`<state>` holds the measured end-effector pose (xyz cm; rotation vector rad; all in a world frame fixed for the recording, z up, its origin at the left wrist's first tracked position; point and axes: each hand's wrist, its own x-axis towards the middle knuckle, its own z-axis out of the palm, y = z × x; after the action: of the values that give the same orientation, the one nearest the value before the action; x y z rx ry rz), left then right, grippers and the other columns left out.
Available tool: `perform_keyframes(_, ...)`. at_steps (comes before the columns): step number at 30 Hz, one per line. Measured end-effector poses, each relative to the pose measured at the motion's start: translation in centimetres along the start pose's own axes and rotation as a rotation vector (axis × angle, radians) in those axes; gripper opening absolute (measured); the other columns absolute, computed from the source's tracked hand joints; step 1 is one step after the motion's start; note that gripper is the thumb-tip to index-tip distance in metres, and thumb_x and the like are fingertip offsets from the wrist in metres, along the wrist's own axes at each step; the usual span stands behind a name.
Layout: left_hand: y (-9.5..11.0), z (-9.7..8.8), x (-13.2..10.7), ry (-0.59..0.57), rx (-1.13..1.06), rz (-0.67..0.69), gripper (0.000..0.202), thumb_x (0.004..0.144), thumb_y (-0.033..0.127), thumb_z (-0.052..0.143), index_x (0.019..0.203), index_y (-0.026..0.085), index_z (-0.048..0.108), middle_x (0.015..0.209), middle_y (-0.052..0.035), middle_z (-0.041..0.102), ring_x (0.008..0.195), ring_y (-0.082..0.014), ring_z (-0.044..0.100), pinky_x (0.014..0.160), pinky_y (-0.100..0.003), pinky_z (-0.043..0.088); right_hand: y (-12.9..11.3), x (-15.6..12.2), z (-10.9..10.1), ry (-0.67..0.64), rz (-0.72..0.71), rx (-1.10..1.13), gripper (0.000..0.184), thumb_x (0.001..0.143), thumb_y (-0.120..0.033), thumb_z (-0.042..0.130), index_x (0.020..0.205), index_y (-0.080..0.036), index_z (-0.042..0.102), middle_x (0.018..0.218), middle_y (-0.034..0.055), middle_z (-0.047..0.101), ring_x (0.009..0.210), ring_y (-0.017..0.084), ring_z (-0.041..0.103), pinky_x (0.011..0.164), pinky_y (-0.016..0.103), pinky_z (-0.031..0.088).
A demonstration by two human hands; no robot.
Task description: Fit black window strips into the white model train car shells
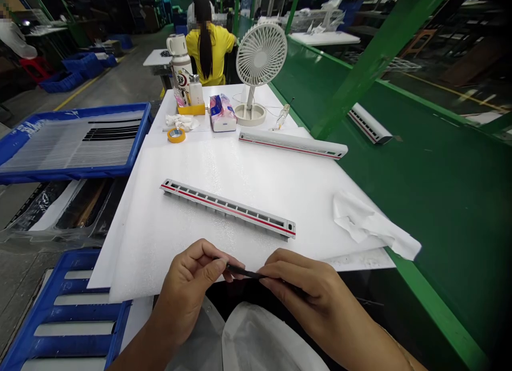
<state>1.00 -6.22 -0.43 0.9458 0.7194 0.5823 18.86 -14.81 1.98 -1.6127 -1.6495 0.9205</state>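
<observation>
My left hand (192, 285) and my right hand (304, 296) meet at the near edge of the white foam sheet (248, 174). Both pinch a thin dark strip (245, 273) stretched between their fingertips. Just beyond my hands lies a grey model train car shell (228, 207) with a red stripe and a row of windows, angled across the foam. A second train shell (293, 143) lies farther back on the right. A crumpled white cloth (372, 224) rests at the foam's right edge.
A green conveyor (420, 163) runs along the right, carrying another train shell (370, 124). At the back stand a small white fan (258, 67), tissue pack (222, 112), bottles (182, 67) and yellow tape roll (176, 135). Blue trays (72, 142) sit left. A person in yellow (210, 43) sits ahead.
</observation>
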Motion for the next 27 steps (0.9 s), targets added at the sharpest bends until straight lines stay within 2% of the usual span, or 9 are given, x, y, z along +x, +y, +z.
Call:
perform_keyframes(4, -0.2, 0.2, 0.2, 0.025, -0.052, -0.043, 0.011, 0.085, 0.023, 0.057, 0.077, 0.016, 0.060, 0.076, -0.0023, 0.068, 0.070, -0.0121, 0.060, 0.072, -0.026, 0.046, -0.1, 0.8, 0.1, -0.077, 0.061, 0.103, 0.021, 0.090, -0.020, 0.046, 0.079, -0.019, 0.064, 0.071, 0.0008, 0.058, 0.066, 0.012, 0.055, 0.061, 0.023, 0.043)
perform_keyframes(7, 0.0, 0.0, 0.5, 0.062, -0.065, -0.081, 0.012, 0.084, 0.023, 0.057, 0.076, 0.014, 0.059, 0.074, -0.0024, 0.067, 0.066, -0.0114, 0.059, 0.070, -0.025, 0.045, 0.1, 0.9, -0.1, -0.117, 0.107, 0.115, 0.017, 0.089, -0.021, 0.049, 0.080, -0.018, 0.064, 0.071, -0.0001, 0.059, 0.066, 0.012, 0.055, 0.061, 0.023, 0.043)
perform_keyframes(11, 0.6, -0.6, 0.8, 0.150, -0.070, -0.111, 0.013, 0.082, 0.022, 0.060, 0.072, 0.013, 0.059, 0.071, -0.0025, 0.066, 0.065, -0.0116, 0.059, 0.068, -0.025, 0.045, 0.7, 0.6, -0.6, -0.088, 0.115, 0.097, 0.014, 0.088, -0.022, 0.052, 0.082, -0.020, 0.064, 0.076, 0.0006, 0.061, 0.069, 0.012, 0.056, 0.062, 0.023, 0.043)
perform_keyframes(18, 0.8, -1.2, 1.1, 0.140, -0.123, -0.146, 0.013, 0.078, 0.022, 0.064, 0.069, 0.014, 0.061, 0.069, -0.0013, 0.066, 0.063, -0.0113, 0.061, 0.066, -0.023, 0.044, 1.2, 0.9, -0.9, -0.054, 0.097, 0.087, 0.021, 0.088, -0.021, 0.051, 0.068, -0.019, 0.059, 0.067, -0.0013, 0.057, 0.063, 0.011, 0.053, 0.058, 0.023, 0.041)
perform_keyframes(21, 1.0, -1.2, 1.2, 0.155, -0.082, -0.138, 0.011, 0.075, 0.022, 0.067, 0.071, 0.014, 0.062, 0.072, -0.0031, 0.068, 0.066, -0.0138, 0.063, 0.068, -0.026, 0.045, 1.5, 0.9, -0.9, -0.071, 0.111, 0.027, 0.017, 0.089, -0.024, 0.049, 0.077, -0.020, 0.061, 0.073, -0.0004, 0.061, 0.067, 0.012, 0.056, 0.061, 0.023, 0.045)
perform_keyframes(24, 1.3, -1.1, 1.3, 0.218, -0.022, -0.102, 0.011, 0.074, 0.023, 0.069, 0.075, 0.013, 0.063, 0.077, -0.0063, 0.071, 0.068, -0.0148, 0.065, 0.068, -0.026, 0.045, 2.0, 0.5, -0.7, -0.019, 0.107, -0.076, 0.013, 0.088, -0.028, 0.052, 0.098, -0.023, 0.060, 0.087, 0.0014, 0.064, 0.076, 0.014, 0.060, 0.067, 0.024, 0.050)
perform_keyframes(27, 1.5, -1.0, 1.5, 0.277, -0.006, -0.062, 0.013, 0.073, 0.023, 0.069, 0.077, 0.013, 0.062, 0.078, -0.0075, 0.072, 0.068, -0.0148, 0.065, 0.065, -0.025, 0.045, 2.6, -0.1, -0.1, 0.108, -0.055, -0.216, 0.029, 0.088, -0.024, 0.052, 0.117, -0.025, 0.050, 0.100, 0.0051, 0.061, 0.085, 0.016, 0.061, 0.070, 0.025, 0.052)
